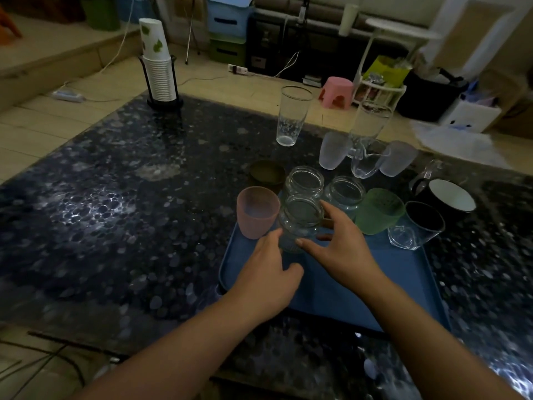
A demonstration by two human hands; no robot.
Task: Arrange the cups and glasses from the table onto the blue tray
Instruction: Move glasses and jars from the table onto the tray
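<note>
Glass jar centre frame, on far edge of blue tray | your left hand fingers curled, thumb touching jar | your right hand spread, fingers round jar | pink cup just left of jar

Dim, blurred, wide-angle warped edges
</note>
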